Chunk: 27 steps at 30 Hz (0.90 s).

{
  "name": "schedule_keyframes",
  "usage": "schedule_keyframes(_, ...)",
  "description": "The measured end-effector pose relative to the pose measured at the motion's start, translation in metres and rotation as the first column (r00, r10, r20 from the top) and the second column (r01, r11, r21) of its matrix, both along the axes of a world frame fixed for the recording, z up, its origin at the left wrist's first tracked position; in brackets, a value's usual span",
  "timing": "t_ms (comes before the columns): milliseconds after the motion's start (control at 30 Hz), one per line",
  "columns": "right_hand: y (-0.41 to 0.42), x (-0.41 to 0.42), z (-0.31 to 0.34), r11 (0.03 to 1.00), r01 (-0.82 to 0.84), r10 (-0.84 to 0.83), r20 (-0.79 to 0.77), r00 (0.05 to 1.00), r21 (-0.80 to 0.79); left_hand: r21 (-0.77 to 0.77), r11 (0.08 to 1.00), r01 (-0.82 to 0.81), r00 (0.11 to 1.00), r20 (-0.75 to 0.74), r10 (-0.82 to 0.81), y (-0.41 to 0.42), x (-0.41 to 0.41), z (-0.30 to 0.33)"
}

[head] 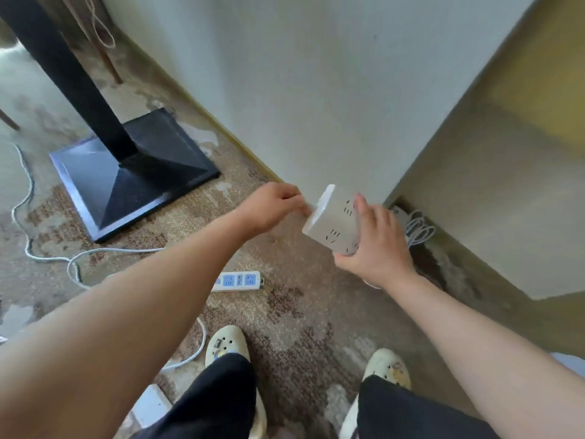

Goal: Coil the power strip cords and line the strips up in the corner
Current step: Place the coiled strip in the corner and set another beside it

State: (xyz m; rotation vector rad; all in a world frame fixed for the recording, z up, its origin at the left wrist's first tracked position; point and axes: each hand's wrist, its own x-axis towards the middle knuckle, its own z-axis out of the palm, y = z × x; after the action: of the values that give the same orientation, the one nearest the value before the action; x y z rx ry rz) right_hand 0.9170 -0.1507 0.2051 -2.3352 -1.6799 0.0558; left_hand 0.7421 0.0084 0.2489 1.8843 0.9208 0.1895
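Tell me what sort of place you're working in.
Probably a restaurant or hotel room: patterned carpet, a black pedestal table base, and a wall corner with a coiled power strip.

**A:** I'm reading soft, even daylight here, moderately bright, strongest at the far left edge where the carpet (285, 312) washes out pale.

**B:** Any glare?

**A:** A faint sheen on the black stand base (133, 172), its left facets lit bluish. The wall (316, 90) is flat and evenly lit. Shadow gathers in the corner under the yellowish panel (506, 153), where the coiled cord (419, 231) sits dim.

**B:** Sharpness?

**A:** Soft overall. I see motion smear on the left hand (272, 207) fingertips and on the right hand (376, 242). Wide-angle bending is strong: the forearms balloon toward the bottom corners, and straight edges lean outward.
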Motion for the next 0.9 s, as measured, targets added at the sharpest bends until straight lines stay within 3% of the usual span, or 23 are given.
schedule_keyframes(200,-0.086,0.039,0.116,0.969,0.197,-0.196,-0.023,0.98,0.146,0.154,0.987,-0.034,0.996,0.086,0.021,-0.037,-0.003,0.1)
schedule_keyframes(433,-0.149,0.033,0.223,0.898,0.192,-0.197,-0.029,0.98,0.396,0.301,0.943,-0.143,0.962,0.267,0.06,-0.087,0.004,0.227)
schedule_keyframes(533,-0.158,0.022,0.285,0.818,0.192,-0.184,-0.07,0.98,0.542,0.343,0.912,-0.225,0.892,0.449,0.052,-0.111,0.004,0.307)
schedule_keyframes(667,-0.169,0.013,0.368,0.654,0.181,-0.151,-0.108,0.983,0.734,0.297,0.908,-0.294,0.72,0.694,0.006,-0.145,0.008,0.403)
schedule_keyframes(767,-0.179,0.007,0.4,0.615,0.128,-0.156,-0.039,0.987,0.778,0.274,0.914,-0.3,0.669,0.743,-0.003,-0.164,0.002,0.42)
schedule_keyframes(900,-0.191,0.004,0.376,0.778,0.064,-0.156,0.093,0.983,0.625,0.303,0.902,-0.307,0.782,0.62,0.058,-0.165,-0.02,0.356)
